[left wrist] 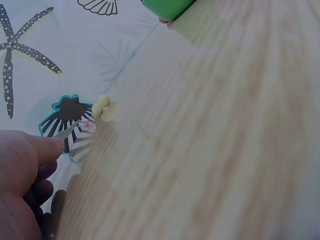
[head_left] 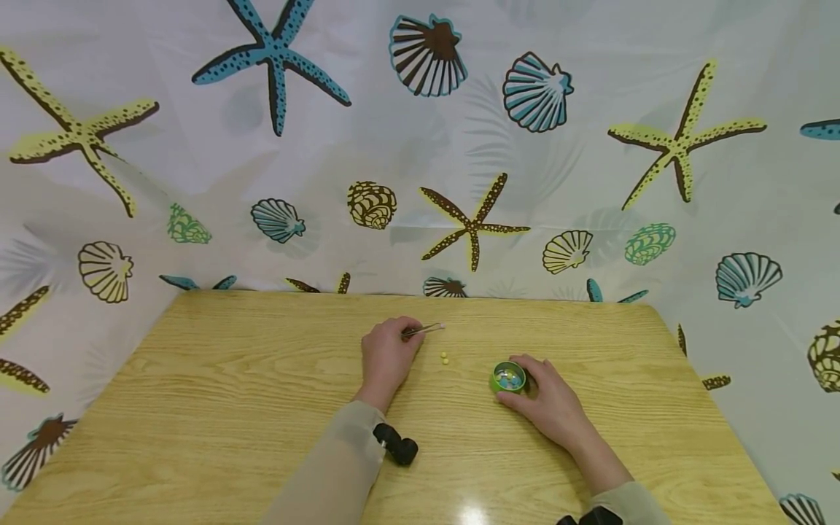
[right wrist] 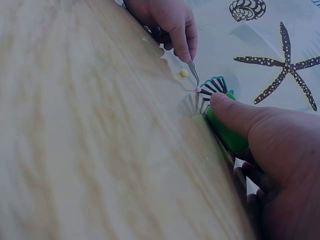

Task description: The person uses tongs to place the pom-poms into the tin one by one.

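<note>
My left hand point(head_left: 389, 359) pinches a pair of metal tweezers point(head_left: 421, 332) between thumb and fingers. A tiny pale pink bead point(left wrist: 89, 127) sits at the tweezer tips, low over the table. Two small yellow beads point(head_left: 445, 358) lie close together on the wood, just in front of the tips. To the right, a small round green tin point(right wrist: 227, 131) stands upright on the table, its top uncovered. Thumb and fingers of my right hand point(head_left: 547, 405) grip it from the side. Blue and pale pieces point(head_left: 508, 378) show inside it; their exact kind is too small to make out.
A light wooden table point(head_left: 230, 379) spreads under both hands. Its far edge meets a white cloth point(head_left: 328, 160) printed with starfish and shells, which also hangs along both sides. Black wrist cameras point(head_left: 397, 445) are strapped on both forearms.
</note>
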`<action>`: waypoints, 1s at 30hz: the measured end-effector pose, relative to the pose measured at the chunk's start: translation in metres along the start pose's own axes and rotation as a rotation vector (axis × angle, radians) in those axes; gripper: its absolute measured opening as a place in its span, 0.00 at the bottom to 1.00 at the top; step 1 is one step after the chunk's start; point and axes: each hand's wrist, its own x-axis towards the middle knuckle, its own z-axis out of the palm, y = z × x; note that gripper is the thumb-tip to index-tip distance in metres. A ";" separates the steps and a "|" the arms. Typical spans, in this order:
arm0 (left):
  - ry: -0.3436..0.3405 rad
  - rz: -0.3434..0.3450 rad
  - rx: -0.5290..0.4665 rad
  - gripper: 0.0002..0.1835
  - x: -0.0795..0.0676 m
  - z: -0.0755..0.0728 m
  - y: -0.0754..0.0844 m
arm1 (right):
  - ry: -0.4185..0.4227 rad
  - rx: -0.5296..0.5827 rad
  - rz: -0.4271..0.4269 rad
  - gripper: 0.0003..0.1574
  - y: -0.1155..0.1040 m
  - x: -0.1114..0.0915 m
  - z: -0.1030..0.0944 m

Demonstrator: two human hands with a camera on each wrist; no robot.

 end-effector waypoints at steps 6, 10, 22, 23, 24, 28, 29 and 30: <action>-0.004 -0.012 -0.006 0.07 -0.001 0.001 0.001 | -0.008 0.003 0.008 0.45 -0.001 -0.001 -0.001; -0.013 -0.026 -0.026 0.07 -0.001 0.000 0.001 | -0.017 0.006 0.011 0.45 -0.002 -0.002 -0.001; -0.032 -0.037 -0.055 0.08 0.003 0.000 0.002 | -0.012 0.005 0.004 0.45 -0.002 -0.001 -0.001; -0.034 -0.039 -0.051 0.08 0.003 0.000 0.003 | -0.011 0.006 0.002 0.44 -0.002 -0.001 -0.001; -0.035 -0.040 -0.049 0.08 0.003 0.000 0.003 | -0.010 0.007 0.001 0.44 -0.002 0.000 -0.001; -0.039 -0.044 -0.030 0.08 0.003 0.002 0.004 | -0.008 0.005 0.000 0.45 -0.001 0.000 -0.001; -0.039 -0.044 -0.027 0.08 0.003 0.002 0.004 | -0.008 0.004 0.000 0.45 -0.001 0.000 -0.001; -0.039 -0.044 -0.026 0.08 0.003 0.002 0.004 | -0.009 0.003 0.002 0.45 -0.001 0.000 -0.001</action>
